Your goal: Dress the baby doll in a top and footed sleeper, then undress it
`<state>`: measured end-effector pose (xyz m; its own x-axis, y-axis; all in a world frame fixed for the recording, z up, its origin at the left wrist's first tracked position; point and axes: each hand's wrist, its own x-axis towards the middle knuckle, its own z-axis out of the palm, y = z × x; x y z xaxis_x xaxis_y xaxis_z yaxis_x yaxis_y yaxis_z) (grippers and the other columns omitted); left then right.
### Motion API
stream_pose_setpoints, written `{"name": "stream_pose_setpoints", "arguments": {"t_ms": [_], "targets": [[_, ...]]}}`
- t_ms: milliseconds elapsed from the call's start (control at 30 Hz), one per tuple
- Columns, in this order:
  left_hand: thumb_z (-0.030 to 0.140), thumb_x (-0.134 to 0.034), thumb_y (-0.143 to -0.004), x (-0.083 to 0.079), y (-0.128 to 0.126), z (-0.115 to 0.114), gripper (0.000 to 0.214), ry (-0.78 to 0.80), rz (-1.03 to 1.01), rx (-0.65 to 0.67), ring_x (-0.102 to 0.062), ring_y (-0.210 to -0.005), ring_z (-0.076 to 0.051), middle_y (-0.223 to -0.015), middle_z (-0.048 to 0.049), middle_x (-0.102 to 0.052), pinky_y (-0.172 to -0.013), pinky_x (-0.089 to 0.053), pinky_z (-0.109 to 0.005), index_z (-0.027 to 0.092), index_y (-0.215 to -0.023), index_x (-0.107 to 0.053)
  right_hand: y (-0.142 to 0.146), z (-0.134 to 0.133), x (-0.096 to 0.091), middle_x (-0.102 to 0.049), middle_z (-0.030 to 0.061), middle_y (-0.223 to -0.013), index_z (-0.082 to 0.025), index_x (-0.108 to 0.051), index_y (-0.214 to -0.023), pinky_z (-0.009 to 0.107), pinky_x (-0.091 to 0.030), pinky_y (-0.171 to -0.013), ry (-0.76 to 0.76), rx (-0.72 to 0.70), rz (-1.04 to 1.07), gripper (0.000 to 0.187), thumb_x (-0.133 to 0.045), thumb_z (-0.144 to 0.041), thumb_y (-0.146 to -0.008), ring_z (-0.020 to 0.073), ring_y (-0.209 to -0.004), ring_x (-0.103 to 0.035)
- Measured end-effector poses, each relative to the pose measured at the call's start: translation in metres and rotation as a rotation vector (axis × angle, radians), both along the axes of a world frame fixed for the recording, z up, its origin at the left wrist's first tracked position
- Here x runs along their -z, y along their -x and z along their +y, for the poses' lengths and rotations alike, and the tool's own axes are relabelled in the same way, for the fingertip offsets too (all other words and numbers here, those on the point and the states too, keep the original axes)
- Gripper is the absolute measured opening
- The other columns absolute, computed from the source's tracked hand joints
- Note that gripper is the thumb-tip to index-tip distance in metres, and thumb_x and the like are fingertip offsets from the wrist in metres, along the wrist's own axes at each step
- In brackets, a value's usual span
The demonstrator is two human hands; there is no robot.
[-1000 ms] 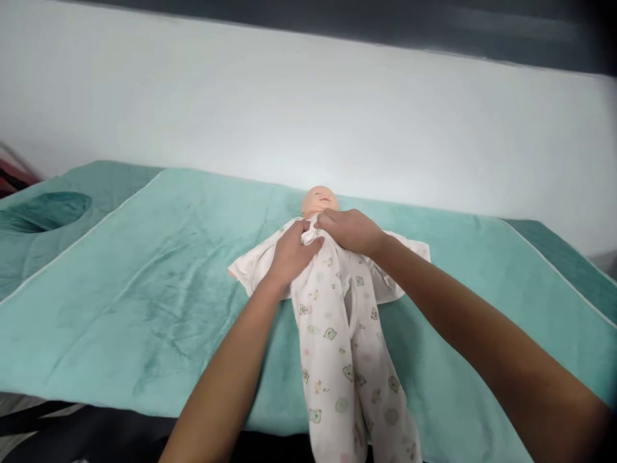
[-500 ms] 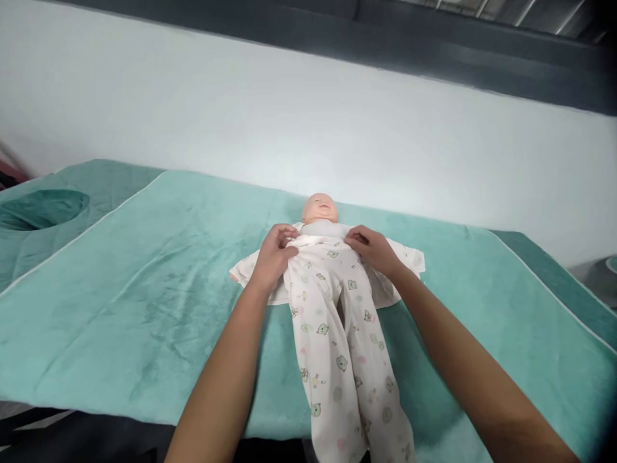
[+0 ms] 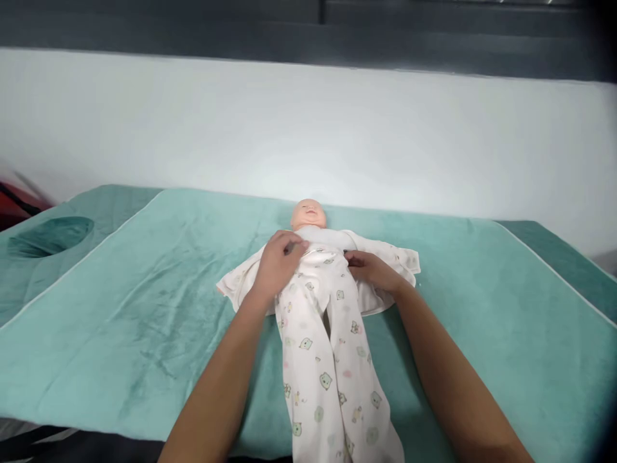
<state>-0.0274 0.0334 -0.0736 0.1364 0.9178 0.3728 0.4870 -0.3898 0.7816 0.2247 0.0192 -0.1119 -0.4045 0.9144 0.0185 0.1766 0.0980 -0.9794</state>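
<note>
A baby doll [image 3: 308, 214] lies on its back, its head toward the wall. White printed baby pants [image 3: 332, 347] cover its lower body, and their legs hang toward me past the near edge. Under its spread arms is an open white baby shirt [image 3: 393, 254]; the chest has a plain white covering. My left hand [image 3: 281, 262] is closed at the left of the waistband, thumb and fingers pinching the pants. At the right side of the waist, my right hand [image 3: 375, 271] has its fingers curled on the pants' edge; the fingertips are partly hidden.
The doll rests on a green cloth-covered massage bed [image 3: 144, 308] with a face hole [image 3: 51, 236] at the left end. A white wall [image 3: 308, 128] runs along the far side, below a dark band [image 3: 193, 38]. A red item [image 3: 19, 206] shows at the far left.
My left hand has moved inward over the waistband, and my right hand sits slightly lower beside the waist. The camera view has levelled and shifted.
</note>
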Motion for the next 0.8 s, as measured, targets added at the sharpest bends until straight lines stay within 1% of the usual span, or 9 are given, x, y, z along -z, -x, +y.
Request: {"name": "stream_pose_setpoints", "arguments": {"t_ms": [133,200,233,300,367,433,500,667,800], "targets": [[0.046,-0.071,-0.076,-0.021,-0.03,0.011,0.026,0.007,0.333,0.062,-0.057,-0.104,-0.027,-0.104,-0.0053,-0.063,-0.09,-0.042,-0.038,0.022,-0.08,-0.062,0.003,-0.001,0.003,-0.061,0.0012,-0.086,-0.017,-0.063,-0.086,0.029,-0.044,-0.074,0.019,0.015,0.052,0.02,-0.066,-0.033,-0.074,0.017,-0.082,-0.056],[0.046,-0.073,-0.073,-0.025,-0.041,0.013,0.029,0.002,0.444,0.076,-0.057,-0.102,-0.029,-0.101,-0.0065,-0.064,-0.089,-0.042,-0.04,0.021,-0.076,-0.058,0.005,-0.001,0.004,-0.058,-0.001,-0.08,-0.018,-0.061,-0.081,0.028,-0.043,-0.071,-0.03,0.053,0.048,0.013,-0.063,-0.028,-0.074,0.0151,-0.077,-0.053],[0.045,-0.073,-0.074,-0.025,-0.045,0.014,0.029,-0.011,0.472,0.074,-0.058,-0.101,-0.029,-0.099,-0.0068,-0.064,-0.089,-0.042,-0.041,0.021,-0.075,-0.056,0.007,-0.001,0.005,-0.056,-0.0018,-0.078,-0.018,-0.06,-0.077,0.027,-0.042,-0.071,-0.081,0.085,0.042,0.008,-0.061,-0.025,-0.073,0.0143,-0.076,-0.052],[0.043,-0.071,-0.077,-0.021,-0.046,0.013,0.028,-0.049,0.487,0.064,-0.059,-0.101,-0.028,-0.099,-0.0069,-0.065,-0.091,-0.041,-0.042,0.021,-0.074,-0.054,0.011,-0.002,0.008,-0.054,-0.0023,-0.078,-0.018,-0.058,-0.072,0.026,-0.04,-0.072,-0.2,0.184,0.042,0.001,-0.058,-0.019,-0.071,0.0138,-0.078,-0.05],[0.042,-0.068,-0.08,-0.016,-0.045,0.01,0.027,-0.081,0.48,0.06,-0.06,-0.104,-0.028,-0.102,-0.0073,-0.066,-0.093,-0.041,-0.042,0.021,-0.073,-0.052,0.016,-0.002,0.011,-0.054,-0.0024,-0.077,-0.019,-0.056,-0.071,0.026,-0.039,-0.072,-0.253,0.307,0.075,0.002,-0.056,-0.017,-0.071,0.0138,-0.078,-0.049],[0.041,-0.065,-0.083,-0.012,-0.042,0.007,0.027,-0.108,0.484,0.057,-0.06,-0.107,-0.028,-0.106,-0.0076,-0.066,-0.095,-0.04,-0.043,0.021,-0.072,-0.052,0.019,-0.003,0.013,-0.051,-0.0034,-0.072,-0.02,-0.054,-0.071,0.026,-0.037,-0.067,-0.22,0.416,0.131,0.003,-0.055,-0.018,-0.073,0.0133,-0.072,-0.047],[0.039,-0.062,-0.086,-0.01,-0.041,0.005,0.026,-0.138,0.5,0.05,-0.06,-0.109,-0.027,-0.108,-0.0073,-0.067,-0.097,-0.04,-0.043,0.021,-0.072,-0.051,0.021,-0.004,0.012,-0.047,-0.0047,-0.068,-0.021,-0.051,-0.07,0.025,-0.034,-0.062,-0.184,0.486,0.184,0.006,-0.054,-0.019,-0.074,0.0128,-0.067,-0.043],[0.034,-0.05,-0.094,-0.008,-0.037,0.001,0.026,-0.214,0.519,0.056,-0.058,-0.113,-0.025,-0.119,-0.0064,-0.066,-0.097,-0.043,-0.042,0.021,-0.073,-0.053,0.021,-0.005,0.004,-0.04,-0.0055,-0.066,-0.021,-0.046,-0.068,0.025,-0.031,-0.059,-0.18,0.514,0.196,0.014,-0.057,-0.025,-0.077,0.0126,-0.064,-0.037],[0.034,-0.043,-0.098,-0.002,-0.027,0.001,0.027,-0.221,0.461,0.109,-0.051,-0.128,-0.025,-0.131,-0.0066,-0.063,-0.101,-0.044,-0.04,0.021,-0.082,-0.06,0.018,-0.007,-0.004,-0.037,-0.0058,-0.064,-0.021,-0.046,-0.067,0.025,-0.027,-0.056,-0.188,0.498,0.188,0.018,-0.061,-0.024,-0.076,0.0118,-0.061,-0.033]]}}
